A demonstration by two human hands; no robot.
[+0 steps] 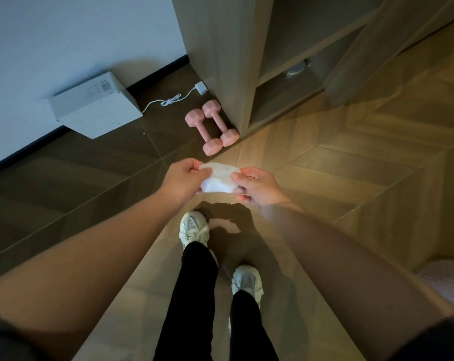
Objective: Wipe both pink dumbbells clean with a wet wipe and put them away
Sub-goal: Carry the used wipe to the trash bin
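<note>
Two pink dumbbells lie side by side on the dark floor against the base of a wooden cabinet: the left dumbbell point(202, 132) and the right dumbbell point(219, 122). Below them in the picture, a white wet wipe point(219, 180) is stretched between my hands. My left hand point(184, 178) pinches its left edge and my right hand point(257, 186) pinches its right edge. Both hands are held over the floor, short of the dumbbells and apart from them.
A wooden cabinet point(220, 56) with open shelves stands behind the dumbbells. A white box-shaped device point(95, 106) leans at the wall, with a white cable and plug point(201, 87) beside it. My feet in white sneakers point(194, 227) stand on the herringbone wood floor.
</note>
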